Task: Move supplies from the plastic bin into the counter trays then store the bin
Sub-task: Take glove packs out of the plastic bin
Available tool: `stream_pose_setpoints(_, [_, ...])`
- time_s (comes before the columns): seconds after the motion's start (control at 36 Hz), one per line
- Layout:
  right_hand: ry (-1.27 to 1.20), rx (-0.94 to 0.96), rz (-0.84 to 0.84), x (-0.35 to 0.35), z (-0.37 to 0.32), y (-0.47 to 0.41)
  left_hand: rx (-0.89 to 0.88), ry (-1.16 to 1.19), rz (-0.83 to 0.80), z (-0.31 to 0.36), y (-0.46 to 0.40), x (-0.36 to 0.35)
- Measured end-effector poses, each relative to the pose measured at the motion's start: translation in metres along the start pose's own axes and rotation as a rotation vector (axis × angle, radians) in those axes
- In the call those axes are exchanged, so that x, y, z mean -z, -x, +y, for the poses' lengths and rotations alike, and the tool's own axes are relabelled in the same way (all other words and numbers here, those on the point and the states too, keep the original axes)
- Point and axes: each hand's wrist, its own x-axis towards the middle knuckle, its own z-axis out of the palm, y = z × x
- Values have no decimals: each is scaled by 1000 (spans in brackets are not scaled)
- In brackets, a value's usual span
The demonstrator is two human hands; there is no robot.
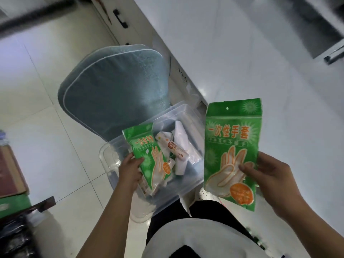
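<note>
A clear plastic bin (109, 157) sits low in front of me, beside the white counter (242, 53). Inside it lie white rolls and packets (178, 146). My left hand (130, 170) grips a green packet of disposable gloves (147, 151) at the bin's left side, over the bin. My right hand (268, 175) holds a second, larger-looking green glove packet (232, 138) upright above the counter's edge, to the right of the bin.
A blue-grey cushioned chair (111, 90) stands just behind the bin. White floor tiles (46, 127) spread to the left. Dark bags and a green-edged box (13, 183) sit at the lower left. A cabinet with a black handle (121, 18) is at the top.
</note>
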Motion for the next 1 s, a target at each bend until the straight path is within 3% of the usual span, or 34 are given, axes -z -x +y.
stream_pose_setpoints(0.19, [-210,-7,59,70,-19,8,-147,5,-142,30,81,-20])
stream_pose_setpoints(0.42, [-223,-66,179,167,-15,-7,-261,-42,-296,49,134,-65])
stream_pose_setpoints(0.61, [-118,-241,139,229,10,-27,-289,-81,-451,68,163,-93])
stream_pose_setpoints(0.72, [-38,-322,292,234,38,-31,-285,-102,-529,71,179,-111])
stream_pose_setpoints(0.83, [66,-239,334,219,45,-14,-296,-132,-604,67,189,-126])
stream_pose_setpoints(1.0, [-79,-128,206,178,30,14,-286,-182,-695,65,199,-153])
